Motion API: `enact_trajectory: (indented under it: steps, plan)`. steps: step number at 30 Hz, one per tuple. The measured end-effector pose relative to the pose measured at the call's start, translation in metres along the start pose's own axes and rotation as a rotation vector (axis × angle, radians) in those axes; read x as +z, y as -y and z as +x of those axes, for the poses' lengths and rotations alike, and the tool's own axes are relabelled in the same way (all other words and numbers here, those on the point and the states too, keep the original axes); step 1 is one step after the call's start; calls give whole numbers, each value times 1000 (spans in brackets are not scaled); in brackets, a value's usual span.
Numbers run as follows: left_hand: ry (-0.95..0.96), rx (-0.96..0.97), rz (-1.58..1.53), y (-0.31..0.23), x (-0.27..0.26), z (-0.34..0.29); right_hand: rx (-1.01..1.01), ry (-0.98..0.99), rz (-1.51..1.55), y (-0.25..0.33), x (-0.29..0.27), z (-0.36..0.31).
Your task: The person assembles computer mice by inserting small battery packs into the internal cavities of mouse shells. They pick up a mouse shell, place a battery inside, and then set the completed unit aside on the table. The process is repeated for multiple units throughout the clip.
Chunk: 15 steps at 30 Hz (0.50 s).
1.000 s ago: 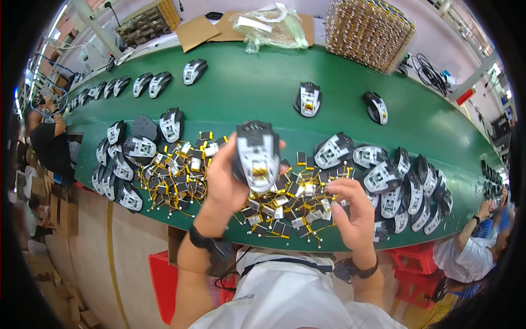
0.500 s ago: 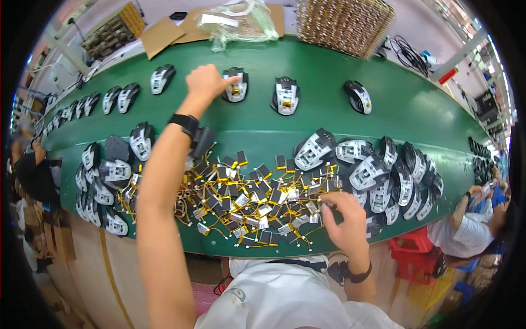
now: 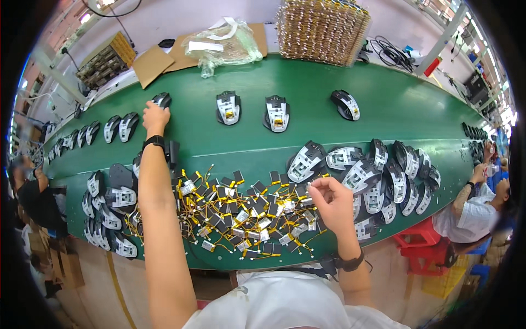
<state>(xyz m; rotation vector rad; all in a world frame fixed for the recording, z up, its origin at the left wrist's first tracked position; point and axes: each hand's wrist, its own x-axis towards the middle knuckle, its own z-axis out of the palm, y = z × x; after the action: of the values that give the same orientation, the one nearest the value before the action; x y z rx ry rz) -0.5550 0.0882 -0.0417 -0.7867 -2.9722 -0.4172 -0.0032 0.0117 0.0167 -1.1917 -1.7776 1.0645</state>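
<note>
My left hand (image 3: 156, 117) reaches far across the green bench, its fingers closed around the near end of a black-and-white computer mouse (image 3: 163, 99) whose underside faces up. My right hand (image 3: 333, 204) hovers over the right side of a heap of small battery packs (image 3: 257, 214) with yellow tape and thin wires. Its thumb and index finger are pinched together; whatever they hold is too small to make out. Further mice lie on the far strip: one mouse (image 3: 228, 107), another (image 3: 277, 113) with a yellow-taped battery in its opening, and one more (image 3: 346, 105) at the right.
Piles of mouse shells lie at the right (image 3: 374, 194) and left (image 3: 111, 216) of the batteries. Behind stand a crinkled plastic bag (image 3: 224, 46), cardboard (image 3: 152, 67) and a tall stack of trays (image 3: 322, 32). Co-workers sit at both sides, one near a red stool (image 3: 419, 234).
My left hand has left the mouse in the middle and moved left onto another one. My right hand has lifted slightly from the batteries, its fingers now pinched. The view has tilted up.
</note>
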Motion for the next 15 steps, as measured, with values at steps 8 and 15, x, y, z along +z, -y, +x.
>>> enact_trajectory:
  steps: [8,15]
  plan:
    - [-122,-87,-168,-19,-5,-6,-7,161,299,22,-24,-24]
    - [-157,73,-978,42,-62,-15,264,389,1066,35,4,-29]
